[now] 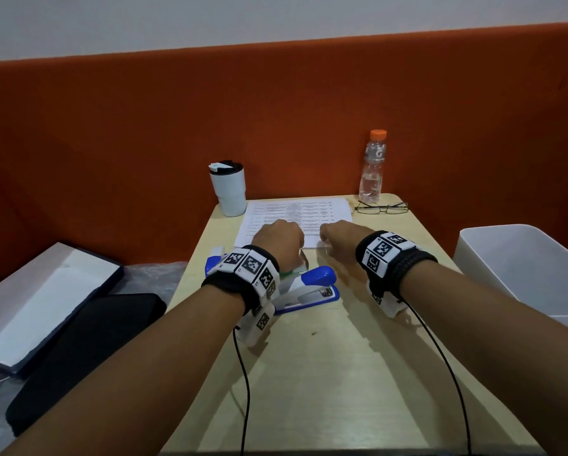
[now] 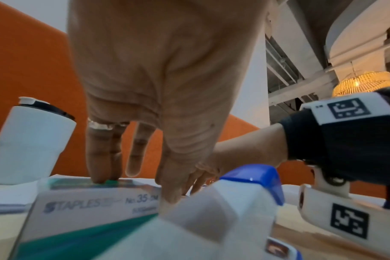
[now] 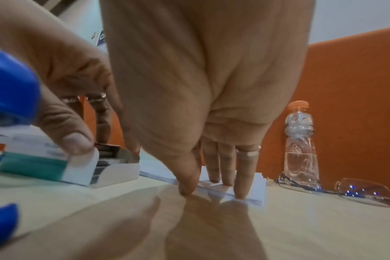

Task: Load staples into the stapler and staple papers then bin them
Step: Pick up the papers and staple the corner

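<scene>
A blue and white stapler (image 1: 312, 287) lies on the small wooden table (image 1: 325, 373), just behind my left wrist. My left hand (image 1: 277, 238) grips a green and white staples box (image 2: 89, 205) between thumb and fingers. The box's drawer (image 3: 109, 154) is slid out, and staples show inside it. My right hand (image 3: 211, 190) points its fingers down at the near edge of the printed papers (image 1: 295, 212). It pinches what looks like a thin strip of staples (image 1: 315, 249) against the table.
A white tumbler (image 1: 228, 189), a clear bottle with an orange cap (image 1: 373, 166) and glasses (image 1: 381, 207) stand along the table's far edge. A white bin (image 1: 522, 268) sits to the right. A flat box (image 1: 39, 304) and a black case (image 1: 85, 350) lie on the left.
</scene>
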The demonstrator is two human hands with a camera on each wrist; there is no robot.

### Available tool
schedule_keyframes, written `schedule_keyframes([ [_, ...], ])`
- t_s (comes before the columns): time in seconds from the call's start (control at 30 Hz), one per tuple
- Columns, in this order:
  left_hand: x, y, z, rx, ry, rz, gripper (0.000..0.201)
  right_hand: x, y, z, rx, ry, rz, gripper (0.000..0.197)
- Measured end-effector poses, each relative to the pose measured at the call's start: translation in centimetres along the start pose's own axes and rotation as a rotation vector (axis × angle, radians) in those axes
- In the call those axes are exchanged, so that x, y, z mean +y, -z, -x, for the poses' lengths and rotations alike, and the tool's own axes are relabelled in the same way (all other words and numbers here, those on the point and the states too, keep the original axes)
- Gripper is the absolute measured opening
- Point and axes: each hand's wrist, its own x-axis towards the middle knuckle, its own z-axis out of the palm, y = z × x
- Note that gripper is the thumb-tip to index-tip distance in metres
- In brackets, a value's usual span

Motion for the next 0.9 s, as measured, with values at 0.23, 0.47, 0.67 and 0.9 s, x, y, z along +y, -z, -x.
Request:
schedule_keyframes([
  [0.23,-1.1,0.2,-0.8,-0.083,0.001,-0.08,0.04,0.6,-0.3,-1.5,0.075,0.017,0.024,0.023],
  [0.47,-1.8,0.8,-0.8,-0.127,0.019,-0.138,0.027,1.0,0.0,-1.7,0.028,0.018,0.001,0.023],
  [0.67,-1.9,1.5,-0.7,-0.155,0.028,-0.182,0.029,1.8,0.8,-1.3,0.046,0.039,-0.081,0.023],
  [0.9,-1.9,1.5,-0.6,-0.187,0.006,-0.197,0.038,1.3,1.0,-0.6,0.086,0.087,0.076,0.02],
])
